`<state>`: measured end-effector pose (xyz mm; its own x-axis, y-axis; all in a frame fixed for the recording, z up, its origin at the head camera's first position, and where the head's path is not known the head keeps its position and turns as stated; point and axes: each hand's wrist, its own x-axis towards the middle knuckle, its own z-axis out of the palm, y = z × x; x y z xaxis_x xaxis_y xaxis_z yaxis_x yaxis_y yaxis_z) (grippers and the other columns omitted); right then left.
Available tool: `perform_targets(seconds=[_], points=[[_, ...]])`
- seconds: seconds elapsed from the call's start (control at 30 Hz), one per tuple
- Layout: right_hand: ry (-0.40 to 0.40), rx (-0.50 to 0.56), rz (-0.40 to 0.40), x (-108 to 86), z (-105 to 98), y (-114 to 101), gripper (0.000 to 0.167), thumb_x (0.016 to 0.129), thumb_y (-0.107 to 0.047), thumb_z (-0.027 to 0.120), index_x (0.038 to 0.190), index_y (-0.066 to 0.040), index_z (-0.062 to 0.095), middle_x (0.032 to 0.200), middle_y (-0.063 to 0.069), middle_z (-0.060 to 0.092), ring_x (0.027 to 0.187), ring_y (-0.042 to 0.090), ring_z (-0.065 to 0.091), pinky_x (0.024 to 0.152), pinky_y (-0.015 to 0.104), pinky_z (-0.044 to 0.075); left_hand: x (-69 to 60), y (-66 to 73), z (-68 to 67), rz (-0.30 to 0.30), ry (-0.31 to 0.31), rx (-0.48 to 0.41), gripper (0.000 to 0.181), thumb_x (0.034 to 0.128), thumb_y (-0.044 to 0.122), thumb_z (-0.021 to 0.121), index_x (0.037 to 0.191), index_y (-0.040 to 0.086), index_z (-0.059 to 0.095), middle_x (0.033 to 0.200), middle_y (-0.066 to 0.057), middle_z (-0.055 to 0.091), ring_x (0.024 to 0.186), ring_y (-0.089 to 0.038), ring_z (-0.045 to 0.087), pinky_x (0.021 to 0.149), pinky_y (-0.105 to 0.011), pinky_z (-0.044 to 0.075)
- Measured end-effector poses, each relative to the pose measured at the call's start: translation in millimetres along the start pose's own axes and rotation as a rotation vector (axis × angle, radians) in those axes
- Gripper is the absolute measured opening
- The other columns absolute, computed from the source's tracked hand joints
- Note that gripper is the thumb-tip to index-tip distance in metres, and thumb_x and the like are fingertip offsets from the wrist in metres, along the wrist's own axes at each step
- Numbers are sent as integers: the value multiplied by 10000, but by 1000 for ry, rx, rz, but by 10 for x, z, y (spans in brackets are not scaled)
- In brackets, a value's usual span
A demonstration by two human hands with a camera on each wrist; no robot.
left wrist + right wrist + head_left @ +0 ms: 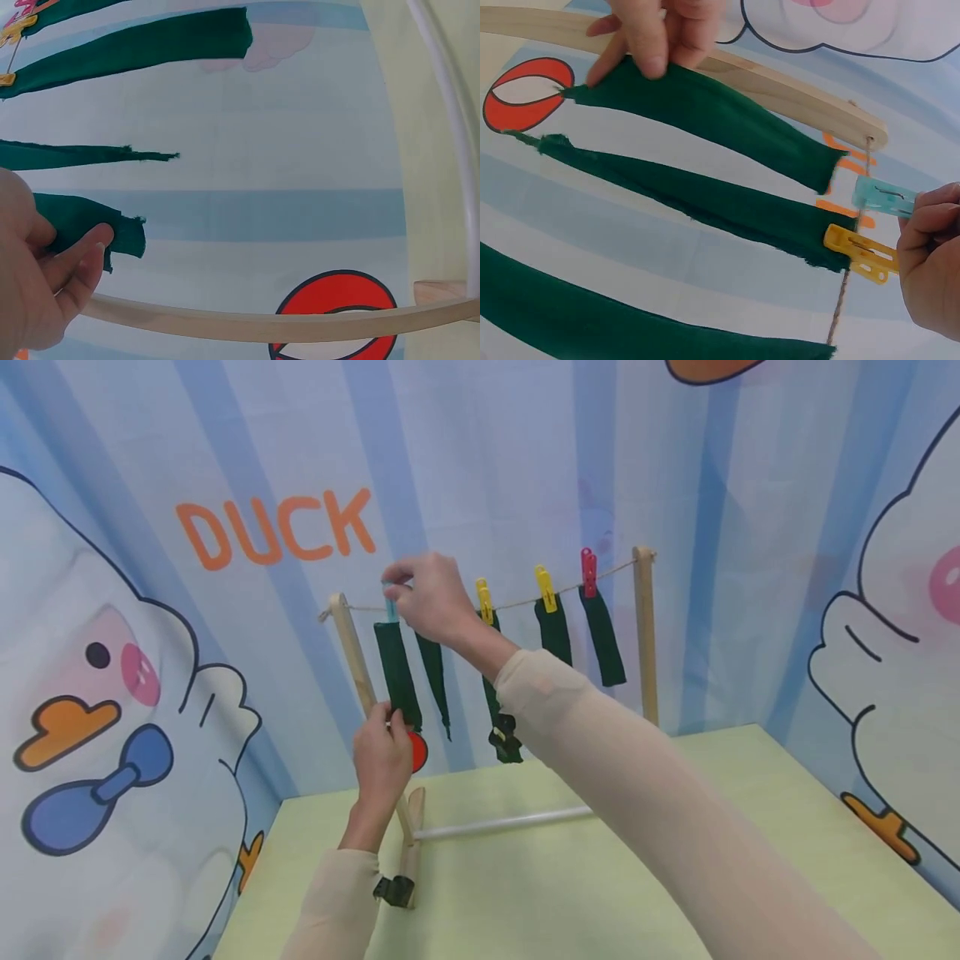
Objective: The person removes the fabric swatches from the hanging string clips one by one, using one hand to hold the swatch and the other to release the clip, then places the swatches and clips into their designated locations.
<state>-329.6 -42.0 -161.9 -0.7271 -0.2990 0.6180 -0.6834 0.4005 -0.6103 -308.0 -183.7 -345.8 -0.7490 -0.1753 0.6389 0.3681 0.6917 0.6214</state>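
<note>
8 o'clock: my left hand (pixel 381 756) pinches a green fabric strip's (pixel 397 670) lower end, seemingly steadying it | 11 o'clock: my right hand (pixel 435 599) pinches a turquoise clothespin (pixel 886 197) at the twine (pixel 838 307) | strip: 9 o'clock, top edge just below clothespin

The left hand (pixel 381 753) pinches a dark green cloth strip (pixel 398 672) near its frayed lower end. The right hand (pixel 433 597) pinches a teal clothespin (pixel 883 196) at the rope (pixel 868 157), beside the strip's upper edge.

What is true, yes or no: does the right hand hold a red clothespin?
No, the right hand pinches a light-blue clothespin.
</note>
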Motion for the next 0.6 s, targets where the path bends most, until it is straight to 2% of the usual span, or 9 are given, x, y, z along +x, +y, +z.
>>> perform_targets(seconds=[0.1,0.13,0.27,0.33,0.4,0.6], points=[[36,4,-20,7,-52,-40,229,1006,-84,599,1203,-33,703,1181,99,695,693,161,605,597,253,446,-42,-18,7,2,-1,3,208,1050,114,502,1089,-60,609,973,-215,706,841,-328,720,806,-498,561],[45,6,-24,17,-66,-54,229,1006,-83,599,1203,-34,705,1186,95,693,711,158,600,597,255,437,-45,-24,5,6,5,5,205,1048,108,503,1081,-63,610,959,-216,708,838,-333,719,805,-504,559],[55,-8,-39,14,-109,-65,231,1003,-93,605,1206,-47,705,1189,77,688,874,166,625,655,259,458,-54,-37,15,24,29,-2,190,1037,86,511,1052,-73,614,919,-218,716,820,-354,715,799,-527,551],[52,-30,-48,-18,-130,-42,228,1001,-98,610,1205,-48,700,1173,73,681,1000,160,618,731,262,484,-69,-39,23,34,31,-10,187,1033,79,512,1045,-77,613,920,-224,716,817,-364,712,805,-536,550],[50,-47,-52,-61,-155,-9,229,998,-102,617,1206,-42,690,1155,74,672,1049,172,608,794,270,495,-88,-46,34,38,27,-10,183,1032,80,514,1033,-76,610,920,-225,716,821,-375,706,805,-541,549],[30,-25,-34,-175,-241,52,253,1008,-99,600,1242,-13,641,1146,96,635,949,184,591,764,295,497,-130,-79,65,35,26,-14,176,1034,80,511,1021,-66,609,930,-219,717,824,-371,705,790,-537,551]])
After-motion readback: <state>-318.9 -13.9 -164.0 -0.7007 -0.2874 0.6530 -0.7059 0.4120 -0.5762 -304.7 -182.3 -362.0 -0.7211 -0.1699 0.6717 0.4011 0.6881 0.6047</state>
